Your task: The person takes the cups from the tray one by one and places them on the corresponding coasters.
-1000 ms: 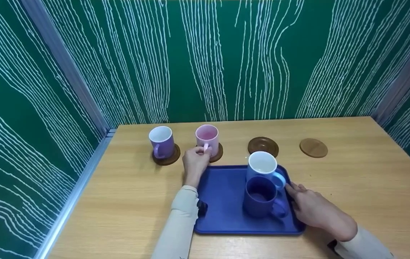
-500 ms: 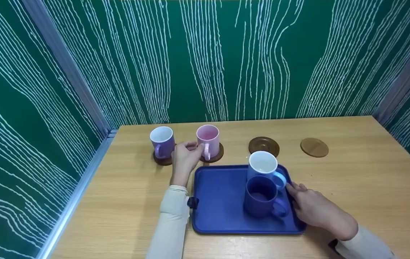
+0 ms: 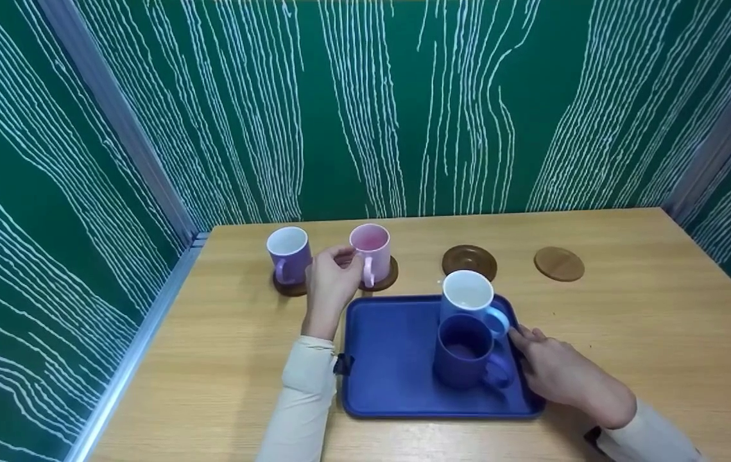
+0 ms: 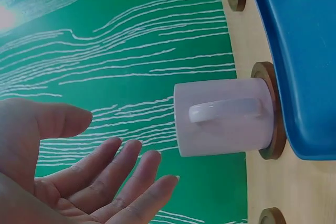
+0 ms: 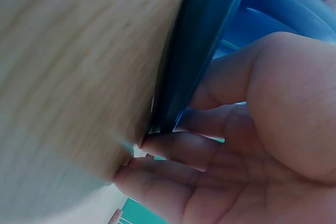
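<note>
My left hand (image 3: 332, 289) is just left of a pink mug (image 3: 378, 256), which stands upright on a brown round coaster (image 3: 393, 274). In the left wrist view, that hand's relaxed fingers (image 4: 139, 174) and thumb are apart from the mug, with nothing between them. On the right, my right hand (image 3: 558, 372) holds the right edge of a blue tray (image 3: 391, 359); thumb and fingers lie on either side of the rim in the right wrist view. A light blue mug (image 3: 454, 310) and a dark blue mug (image 3: 456, 367) stand on the tray's right half, handles to the right.
A purple mug (image 3: 296, 262) sits on another coaster (image 3: 288, 290) at left, close to my left hand. Behind the tray lie a dark coaster (image 3: 470, 259) and a lighter wooden coaster (image 3: 559, 264). A green wall (image 3: 365, 128) with white lines backs the table.
My left hand has let go of the pink mug's handle and shifted left. The pink mug stays on its coaster. My right hand and the tray look unmoved.
</note>
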The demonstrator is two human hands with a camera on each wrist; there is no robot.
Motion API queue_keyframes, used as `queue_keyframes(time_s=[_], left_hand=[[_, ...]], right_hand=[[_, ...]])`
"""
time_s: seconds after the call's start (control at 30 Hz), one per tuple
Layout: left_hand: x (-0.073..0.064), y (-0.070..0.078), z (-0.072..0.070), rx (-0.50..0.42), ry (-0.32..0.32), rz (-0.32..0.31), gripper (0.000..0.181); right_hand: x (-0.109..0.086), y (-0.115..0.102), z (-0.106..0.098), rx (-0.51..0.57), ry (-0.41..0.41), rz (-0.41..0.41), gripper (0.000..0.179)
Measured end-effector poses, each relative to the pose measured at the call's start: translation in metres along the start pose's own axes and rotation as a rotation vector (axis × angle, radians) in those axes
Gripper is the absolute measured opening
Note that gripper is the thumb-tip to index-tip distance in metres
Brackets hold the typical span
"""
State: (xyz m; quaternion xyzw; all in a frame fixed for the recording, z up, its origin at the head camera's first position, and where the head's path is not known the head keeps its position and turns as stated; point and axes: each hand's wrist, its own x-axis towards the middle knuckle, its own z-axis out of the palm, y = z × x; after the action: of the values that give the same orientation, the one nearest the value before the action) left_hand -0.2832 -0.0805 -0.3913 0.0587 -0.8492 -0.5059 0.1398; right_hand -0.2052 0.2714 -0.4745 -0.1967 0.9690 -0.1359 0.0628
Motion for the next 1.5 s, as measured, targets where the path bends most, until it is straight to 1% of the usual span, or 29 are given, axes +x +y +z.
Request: queue_keyframes(time_s=[0.13, 0.23, 0.27, 0.37, 0.47, 0.57, 0.77, 0.9, 1.07, 1.2, 1.3, 1.5], left_hand=[[-0.005, 0.005, -0.003, 0.028, 0.006, 0.061, 0.030], [-0.010, 0.009, -0.004, 0.053, -0.002, 0.094, 0.030], [-0.012, 0.010, -0.004, 0.059, -0.003, 0.109, 0.029], [-0.018, 0.012, -0.005, 0.056, -0.007, 0.155, 0.026], [-0.024, 0.015, -0.006, 0.054, -0.011, 0.219, 0.023], [-0.031, 0.018, -0.007, 0.052, -0.026, 0.253, 0.023], [-0.044, 0.020, -0.009, 0.064, -0.065, 0.281, 0.022], [-0.054, 0.016, -0.008, 0.071, -0.105, 0.298, 0.019], [-0.064, 0.009, -0.007, 0.083, -0.124, 0.299, 0.020], [-0.072, 0.004, -0.005, 0.132, -0.136, 0.300, 0.020], [-0.077, -0.001, -0.003, 0.174, -0.141, 0.302, 0.021], [-0.081, -0.016, -0.005, 0.249, -0.160, 0.305, 0.025]], right_hand=[[0.000, 0.001, 0.000, -0.002, 0.006, -0.004, 0.054], [0.000, 0.001, 0.000, -0.002, 0.004, -0.001, 0.054], [0.000, 0.001, 0.000, -0.002, 0.015, -0.009, 0.055], [-0.001, 0.001, 0.003, -0.011, 0.055, -0.038, 0.056], [-0.002, 0.001, 0.004, -0.026, 0.086, -0.062, 0.056], [-0.002, 0.000, 0.003, -0.032, 0.069, -0.049, 0.056], [-0.001, 0.000, 0.001, -0.028, 0.030, -0.019, 0.057], [-0.001, -0.001, 0.002, -0.028, 0.037, -0.024, 0.056], [-0.001, -0.001, 0.003, -0.035, 0.049, -0.031, 0.055], [-0.001, 0.000, 0.004, -0.039, 0.058, -0.029, 0.056], [-0.002, -0.001, 0.004, -0.028, 0.081, -0.044, 0.056], [-0.002, -0.001, 0.006, -0.014, 0.107, -0.065, 0.057]])
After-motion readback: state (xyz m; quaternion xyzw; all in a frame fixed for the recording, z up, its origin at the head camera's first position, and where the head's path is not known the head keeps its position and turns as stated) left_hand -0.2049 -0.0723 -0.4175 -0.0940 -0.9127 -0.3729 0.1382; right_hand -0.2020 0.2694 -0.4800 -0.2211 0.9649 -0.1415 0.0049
